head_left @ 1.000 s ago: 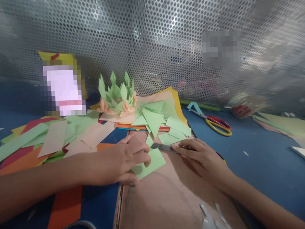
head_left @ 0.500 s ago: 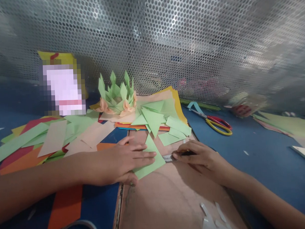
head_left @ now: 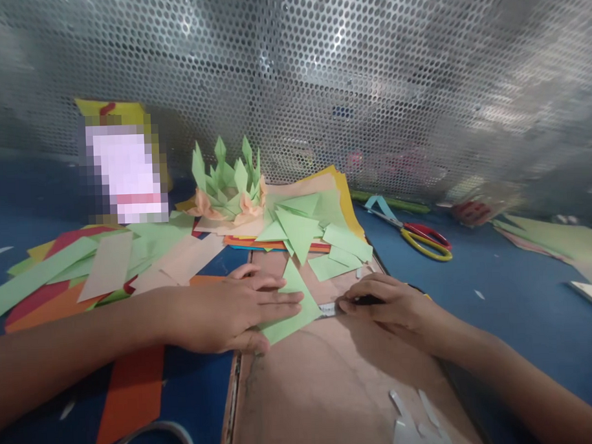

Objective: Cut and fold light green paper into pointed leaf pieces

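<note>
My left hand (head_left: 250, 308) lies flat, fingers spread, on a folded green paper (head_left: 290, 324), pressing it onto a brown board (head_left: 306, 390). To its right, my right hand (head_left: 391, 306) is closed around what looks like a cutter knife (head_left: 329, 309). The pale, blade-like strip reaches from my fingertips to the right corner of the green paper. Most of the handle is hidden by my fingers; a bit of black and yellow shows behind the hand. Just beyond lie green paper triangles (head_left: 299, 231) and small green rectangles (head_left: 345, 246).
A green-and-peach folded paper crown (head_left: 227, 185) stands on stacked coloured sheets (head_left: 341, 188) near the perforated metal wall (head_left: 291, 73). Scissors (head_left: 408, 234) lie right. Loose coloured paper (head_left: 106, 264) covers the left side. White scraps (head_left: 415, 431) and a tape-like ring (head_left: 177, 430) are near the front.
The right hand and the pale strip have shifted only very slightly. My left hand stays on the green paper. The view has moved a little.
</note>
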A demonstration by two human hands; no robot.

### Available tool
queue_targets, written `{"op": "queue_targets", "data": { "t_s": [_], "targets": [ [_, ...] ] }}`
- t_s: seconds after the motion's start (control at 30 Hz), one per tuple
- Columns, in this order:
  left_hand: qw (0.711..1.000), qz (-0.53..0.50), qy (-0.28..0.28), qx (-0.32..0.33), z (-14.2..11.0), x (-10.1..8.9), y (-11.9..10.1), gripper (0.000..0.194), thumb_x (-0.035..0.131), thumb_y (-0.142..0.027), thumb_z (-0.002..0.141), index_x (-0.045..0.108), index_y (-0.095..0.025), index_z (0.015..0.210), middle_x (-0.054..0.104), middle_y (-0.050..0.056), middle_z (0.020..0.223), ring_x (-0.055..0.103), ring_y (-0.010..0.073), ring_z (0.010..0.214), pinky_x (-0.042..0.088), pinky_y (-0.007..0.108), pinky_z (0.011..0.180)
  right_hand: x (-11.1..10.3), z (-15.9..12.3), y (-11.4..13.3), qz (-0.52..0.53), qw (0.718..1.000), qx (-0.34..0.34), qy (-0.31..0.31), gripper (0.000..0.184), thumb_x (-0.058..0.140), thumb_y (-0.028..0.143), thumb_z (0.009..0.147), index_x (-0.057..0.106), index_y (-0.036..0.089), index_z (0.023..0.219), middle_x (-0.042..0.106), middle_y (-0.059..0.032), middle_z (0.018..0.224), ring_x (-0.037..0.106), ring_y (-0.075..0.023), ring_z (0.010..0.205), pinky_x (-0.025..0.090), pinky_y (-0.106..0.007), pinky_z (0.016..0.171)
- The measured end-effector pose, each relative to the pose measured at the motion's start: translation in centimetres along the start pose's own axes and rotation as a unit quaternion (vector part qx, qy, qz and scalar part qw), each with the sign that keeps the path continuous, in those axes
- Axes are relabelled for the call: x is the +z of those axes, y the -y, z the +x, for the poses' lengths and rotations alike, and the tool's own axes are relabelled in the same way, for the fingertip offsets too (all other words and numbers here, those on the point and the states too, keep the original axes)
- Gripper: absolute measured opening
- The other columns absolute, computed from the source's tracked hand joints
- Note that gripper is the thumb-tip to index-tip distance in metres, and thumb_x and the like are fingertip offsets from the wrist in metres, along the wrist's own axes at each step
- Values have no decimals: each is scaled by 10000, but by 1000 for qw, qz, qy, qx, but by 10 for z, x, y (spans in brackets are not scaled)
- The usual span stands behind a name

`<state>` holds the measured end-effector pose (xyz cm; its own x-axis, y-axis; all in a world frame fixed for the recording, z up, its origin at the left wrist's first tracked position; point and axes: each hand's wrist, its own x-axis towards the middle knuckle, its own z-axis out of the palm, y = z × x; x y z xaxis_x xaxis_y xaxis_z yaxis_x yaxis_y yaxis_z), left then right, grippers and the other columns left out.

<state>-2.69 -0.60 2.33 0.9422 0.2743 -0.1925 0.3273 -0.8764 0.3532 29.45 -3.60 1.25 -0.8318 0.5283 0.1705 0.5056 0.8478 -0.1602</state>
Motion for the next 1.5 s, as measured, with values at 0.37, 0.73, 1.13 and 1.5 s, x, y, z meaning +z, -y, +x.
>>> {"op": "queue_targets", "data": {
  "t_s": [0.37, 0.73, 1.13, 1.5],
  "targets": [
    [1000, -6, -25, 6, 2, 1, 0, 614, 398, -456, 945, 103, -328, 1468, 239, 4, 1519, 214, 289, 1387, 120, 453, 1112, 0, 6, 6, 14, 1000, -1, -4, 364, 414, 121, 935, 555, 250, 1244, 626, -84, 1098, 533, -174, 938, 464, -325, 810],
    [999, -38, -23, 9, 1, -3, -1, 642, 473, -423, 922, 142, -330, 1464, 276, 8, 1507, 221, 302, 1382, 78, 464, 1112, 4, 8, 12, 26, 1000, 1, -4, 329, 406, 142, 941, 585, 241, 1199, 626, -87, 1120, 541, -182, 959, 459, -328, 821],
    [999, -48, -4, 16, 0, -8, 1, 681, 473, -523, 890, 193, -286, 1464, 307, 41, 1496, 202, 307, 1387, 62, 475, 1104, 7, 17, 25, 47, 999, -13, -2, 328, 441, 144, 931, 571, 228, 1220, 626, -89, 1099, 528, -180, 951, 458, -324, 818],
    [998, -54, -9, 14, -1, -10, 1, 700, 508, -512, 874, 193, -298, 1461, 329, 45, 1485, 220, 318, 1380, 85, 495, 1105, 7, 23, 32, 68, 997, -18, -7, 336, 464, 161, 930, 549, 244, 1244, 622, -77, 1062, 535, -165, 945, 460, -297, 811]
  ]
}}
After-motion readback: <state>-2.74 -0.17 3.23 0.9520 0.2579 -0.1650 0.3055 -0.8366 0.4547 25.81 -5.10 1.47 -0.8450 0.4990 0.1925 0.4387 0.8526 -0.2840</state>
